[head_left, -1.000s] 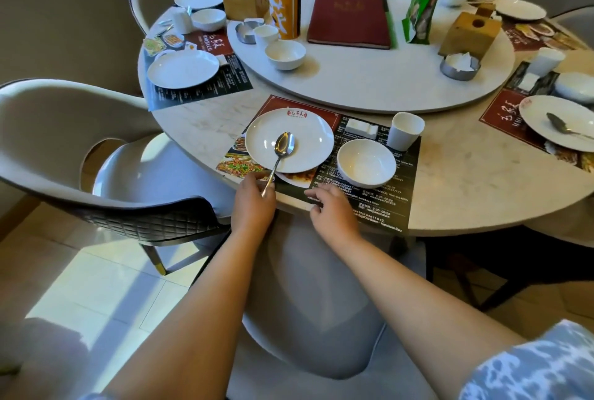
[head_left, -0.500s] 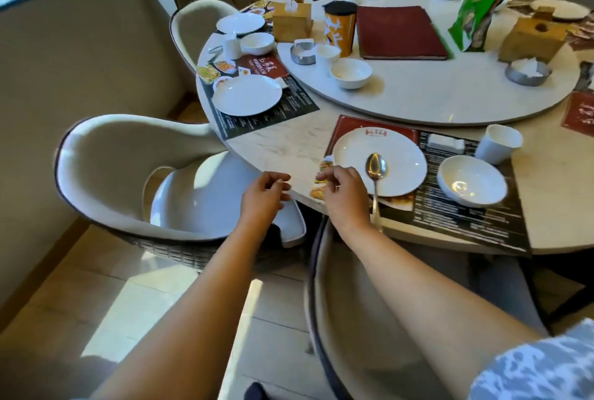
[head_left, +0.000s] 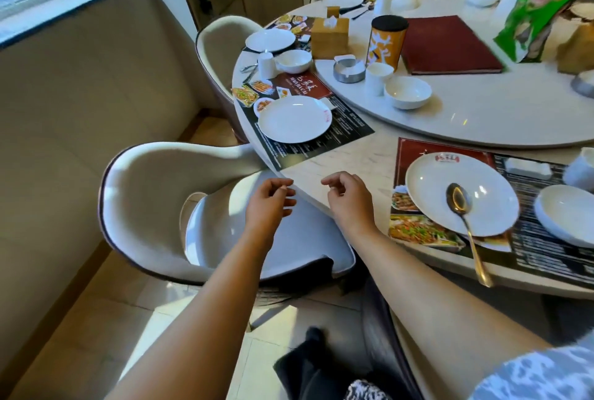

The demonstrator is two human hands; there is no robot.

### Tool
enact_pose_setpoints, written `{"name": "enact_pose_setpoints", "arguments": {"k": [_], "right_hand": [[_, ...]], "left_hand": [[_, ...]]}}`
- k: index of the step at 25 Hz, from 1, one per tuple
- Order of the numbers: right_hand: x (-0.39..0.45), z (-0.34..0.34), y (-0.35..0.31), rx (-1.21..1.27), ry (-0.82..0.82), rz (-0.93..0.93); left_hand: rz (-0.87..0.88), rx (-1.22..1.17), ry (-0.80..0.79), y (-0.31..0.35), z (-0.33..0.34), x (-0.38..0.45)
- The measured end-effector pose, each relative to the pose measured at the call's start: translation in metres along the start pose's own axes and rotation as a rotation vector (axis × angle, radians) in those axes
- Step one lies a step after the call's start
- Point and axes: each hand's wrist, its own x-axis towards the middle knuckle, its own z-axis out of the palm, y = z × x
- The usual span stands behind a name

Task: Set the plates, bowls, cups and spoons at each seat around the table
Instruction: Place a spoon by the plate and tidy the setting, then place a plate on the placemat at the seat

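Both hands were empty. The left hand (head_left: 270, 203) hung over the chair (head_left: 151, 207) just off the counter's (head_left: 350, 155) edge, its fingers loosely curled with nothing between them. The right hand (head_left: 348, 199) hovered at the counter's edge, likewise half curled and holding nothing.

The seat to the right of the right hand looked finished, or close to it. Its plate (head_left: 459, 194) sat on a printed mat (head_left: 546, 258) with the spoon (head_left: 463, 216) lying in it, handle pointing out past the counter's edge. A bowl (head_left: 565, 215) stood just beside that plate, on its far side from the hand, and a cup (head_left: 580, 168) was partly cut off by the frame edge.

The seat beyond the hands, behind the chair, seemed to be the one left to do. A second plate (head_left: 294, 118) lay on its mat, but no bowl, cup or spoon could be seen with it. A spare bowl (head_left: 406, 91) and a spare cup (head_left: 377, 76) stood on the turntable (head_left: 482, 123) beyond that plate, and may have been meant for it.

Further round from the second plate, another seat had a plate (head_left: 270, 40), a bowl (head_left: 293, 60) and a cup (head_left: 266, 64), with what looked like cutlery beside them, too small to tell. The far seats also showed white dishes, blurred.
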Motion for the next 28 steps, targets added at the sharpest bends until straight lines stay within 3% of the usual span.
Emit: {"name": "enact_pose_setpoints", "arguments": {"k": [5, 13, 19, 28], "right_hand": [[0.082, 0.03, -0.007, 0.028, 0.079, 0.061], [0.208, 0.068, -0.006, -0.028, 0.166, 0.258], [0.241, 0.087, 0.003, -0.033, 0.243, 0.447], [0.298, 0.123, -0.029, 0.009, 0.215, 0.39]], "left_hand": [[0.001, 0.064, -0.005, 0.02, -0.003, 0.087], [0.054, 0.311, 0.139, 0.045, 0.011, 0.235], [-0.15, 0.307, 0.159, 0.046, 0.013, 0.283], [-0.117, 0.256, 0.214, 0.063, -0.017, 0.357]]}}
